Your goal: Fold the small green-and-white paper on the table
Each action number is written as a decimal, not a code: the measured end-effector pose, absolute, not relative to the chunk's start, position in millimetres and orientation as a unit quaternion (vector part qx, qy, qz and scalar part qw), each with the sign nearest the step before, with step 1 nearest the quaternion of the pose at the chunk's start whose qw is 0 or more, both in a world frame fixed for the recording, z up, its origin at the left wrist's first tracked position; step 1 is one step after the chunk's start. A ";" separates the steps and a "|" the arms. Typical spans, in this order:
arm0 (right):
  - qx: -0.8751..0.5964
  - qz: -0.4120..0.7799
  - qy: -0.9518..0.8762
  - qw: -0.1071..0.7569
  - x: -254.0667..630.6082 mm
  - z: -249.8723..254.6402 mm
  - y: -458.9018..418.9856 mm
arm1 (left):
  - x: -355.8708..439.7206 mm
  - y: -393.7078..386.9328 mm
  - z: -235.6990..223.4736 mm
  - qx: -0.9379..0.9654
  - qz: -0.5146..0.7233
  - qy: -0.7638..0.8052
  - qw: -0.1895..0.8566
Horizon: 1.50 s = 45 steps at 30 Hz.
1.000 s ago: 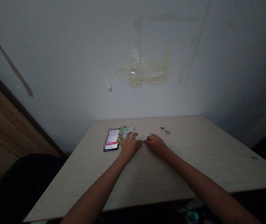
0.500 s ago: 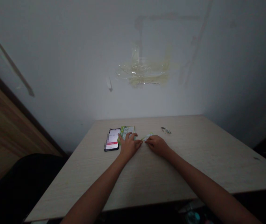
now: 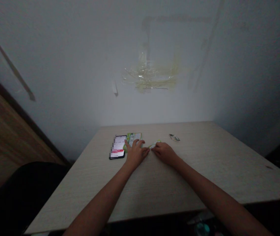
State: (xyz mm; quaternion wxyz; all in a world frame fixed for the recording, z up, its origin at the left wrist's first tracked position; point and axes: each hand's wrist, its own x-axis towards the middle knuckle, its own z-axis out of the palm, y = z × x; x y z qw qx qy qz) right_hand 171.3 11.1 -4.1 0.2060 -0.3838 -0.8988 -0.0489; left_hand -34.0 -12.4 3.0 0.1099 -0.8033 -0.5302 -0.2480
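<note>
My left hand point(image 3: 135, 154) rests with its fingers spread, some of them over a green-and-white printed sheet or packet point(image 3: 135, 136) that lies flat. Its thumb reaches right, to the near tip of a small green-and-white folded paper point(image 3: 154, 144). Fingertips of my right hand point(image 3: 164, 151) are pinched together on that folded paper, hiding part of it. Just left of the printed sheet lies a phone point(image 3: 119, 146) with its screen lit. A small crumpled, leaf-shaped paper piece point(image 3: 174, 137) sits apart, beyond my right hand.
The pale wooden table point(image 3: 150, 193) meets a wall point(image 3: 86, 82) that carries glossy old tape point(image 3: 152, 77). At the left stand a dark chair back point(image 3: 31, 186) and a wooden panel point(image 3: 7, 131). A small dark mark point(image 3: 269, 167) shows near the table's right edge.
My right hand has shifted very slightly left along the folded paper. The left hand, phone and printed sheet stay practically where they were.
</note>
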 end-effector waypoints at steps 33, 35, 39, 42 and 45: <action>-0.364 0.062 -0.890 0.268 179.3 -7.1 10.4 | -32.1 -15.3 7.3 -0.821 -0.234 -0.510 0.107; -0.360 0.064 -0.890 0.271 180.2 -8.8 11.2 | -33.7 -15.0 8.2 -0.821 -0.235 -0.509 0.108; -0.359 0.067 -0.889 0.275 182.0 -11.3 14.0 | -36.6 -15.1 9.3 -0.817 -0.236 -0.516 0.100; -0.358 0.070 -0.891 0.271 181.9 -10.4 13.6 | -37.2 -15.3 9.8 -0.819 -0.235 -0.515 0.092; -0.358 0.075 -0.890 0.274 181.2 -8.9 11.1 | -35.9 -15.8 10.0 -0.821 -0.239 -0.510 0.093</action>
